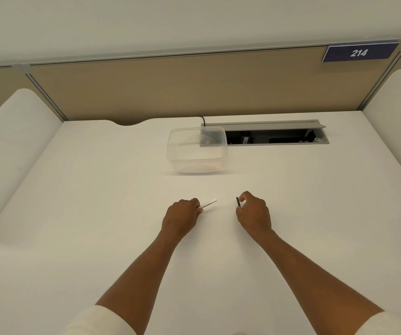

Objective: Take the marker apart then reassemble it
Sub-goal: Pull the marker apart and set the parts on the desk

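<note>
The white marker body (208,204) with small black print sticks out up and to the right from my left hand (182,215), which is closed around its lower end. My right hand (253,212) pinches a short black piece, the marker's cap (238,202), upright between thumb and forefinger. The two parts are apart, with a gap of bare white desk (226,238) between them. Both hands hover low over the middle of the desk. The marker's tip is hidden inside my left fist.
A clear plastic container (197,149) stands at the back centre of the desk. Behind it to the right is an open cable tray (276,136) sunk into the desk. A beige partition with a blue "214" sign (358,53) closes the back; white side panels flank the desk.
</note>
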